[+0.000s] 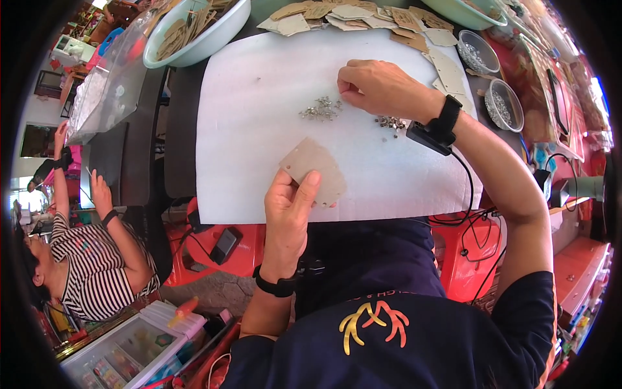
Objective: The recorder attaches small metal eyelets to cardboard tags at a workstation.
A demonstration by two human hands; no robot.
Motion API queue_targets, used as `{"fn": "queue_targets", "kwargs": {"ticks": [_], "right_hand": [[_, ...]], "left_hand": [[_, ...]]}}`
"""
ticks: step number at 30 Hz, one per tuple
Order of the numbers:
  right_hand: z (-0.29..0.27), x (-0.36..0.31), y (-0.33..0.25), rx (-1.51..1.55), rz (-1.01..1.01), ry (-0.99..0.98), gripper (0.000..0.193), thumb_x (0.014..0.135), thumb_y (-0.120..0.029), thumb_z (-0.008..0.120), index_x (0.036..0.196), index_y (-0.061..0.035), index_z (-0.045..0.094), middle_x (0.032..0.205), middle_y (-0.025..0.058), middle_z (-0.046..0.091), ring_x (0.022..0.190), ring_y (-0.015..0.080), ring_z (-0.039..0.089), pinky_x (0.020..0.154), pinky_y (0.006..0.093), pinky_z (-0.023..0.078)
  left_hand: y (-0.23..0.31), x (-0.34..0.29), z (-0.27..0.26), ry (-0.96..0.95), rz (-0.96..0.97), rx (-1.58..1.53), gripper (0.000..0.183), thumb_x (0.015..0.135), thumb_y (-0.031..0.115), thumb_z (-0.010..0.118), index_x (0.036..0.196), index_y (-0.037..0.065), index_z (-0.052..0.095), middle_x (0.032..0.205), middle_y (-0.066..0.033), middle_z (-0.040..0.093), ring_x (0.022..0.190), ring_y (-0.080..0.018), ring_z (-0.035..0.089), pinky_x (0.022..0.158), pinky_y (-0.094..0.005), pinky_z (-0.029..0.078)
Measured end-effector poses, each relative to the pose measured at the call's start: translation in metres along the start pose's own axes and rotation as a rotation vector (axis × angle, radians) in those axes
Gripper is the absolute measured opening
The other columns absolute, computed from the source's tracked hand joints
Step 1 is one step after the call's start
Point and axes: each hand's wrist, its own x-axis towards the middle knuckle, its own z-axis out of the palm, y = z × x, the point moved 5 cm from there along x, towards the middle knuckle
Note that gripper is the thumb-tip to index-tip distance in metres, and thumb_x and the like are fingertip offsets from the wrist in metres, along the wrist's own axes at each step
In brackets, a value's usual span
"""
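My left hand grips a flat beige-grey card piece near the table's front edge, thumb on top. Small holes or dots show near the card's edges. Further forward, my right hand is closed, its fingertips curled together above the white sheet; whatever they may pinch is hidden. Just below those fingers lies a loose pile of tiny shiny metal pieces. A second small metal heap sits under my right wrist, partly covered by it.
Card pieces are heaped along the far edge. A pale basin of brown pieces stands far left. Two clear tubs, one farther and one nearer, hold metal bits at right. Another person sits at left; cables hang right.
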Motion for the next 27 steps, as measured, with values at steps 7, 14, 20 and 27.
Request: {"fn": "queue_targets", "kwargs": {"ticks": [7,14,20,27], "right_hand": [[-0.022,-0.008,-0.008,0.266,0.036,0.038,0.009,0.081,-0.009,0.062,0.084,-0.0012,0.061,0.072,0.0112,0.064,0.064,0.0251,0.06,0.062,0.0344,0.051],[-0.018,-0.038,-0.022,0.867,0.319,-0.161,0.011,0.09,-0.01,0.066,0.095,0.0003,0.063,0.075,-0.0006,0.061,0.062,0.0051,0.055,0.055,0.0219,0.046],[-0.022,-0.049,0.005,0.677,0.346,0.039,0.015,0.089,-0.01,0.065,0.098,0.0015,0.065,0.075,0.0033,0.064,0.062,0.0086,0.059,0.058,0.0251,0.049],[-0.047,-0.054,0.035,0.416,0.333,0.193,0.017,0.089,-0.011,0.061,0.1,-0.0001,0.068,0.079,0.0124,0.07,0.064,0.018,0.068,0.061,0.0308,0.053]], "left_hand": [[0.006,0.007,0.008,-0.007,0.018,0.023,0.033,0.1,0.016,0.055,0.128,-0.001,0.052,0.11,-0.0074,0.062,0.091,-0.0153,0.062,0.072,-0.031,0.05],[0.012,0.015,0.019,-0.021,0.016,0.015,0.035,0.099,0.018,0.056,0.128,-0.001,0.052,0.11,-0.0072,0.063,0.092,-0.015,0.062,0.072,-0.0308,0.05],[0.002,0.016,0.021,-0.057,0.009,0.075,0.035,0.099,0.016,0.056,0.129,-0.001,0.052,0.109,-0.007,0.063,0.089,-0.013,0.061,0.071,-0.0289,0.049],[0.0,0.016,0.027,-0.071,0.012,0.1,0.032,0.099,0.014,0.054,0.127,-0.001,0.053,0.107,-0.0066,0.064,0.085,-0.0131,0.061,0.068,-0.0289,0.049]]}}
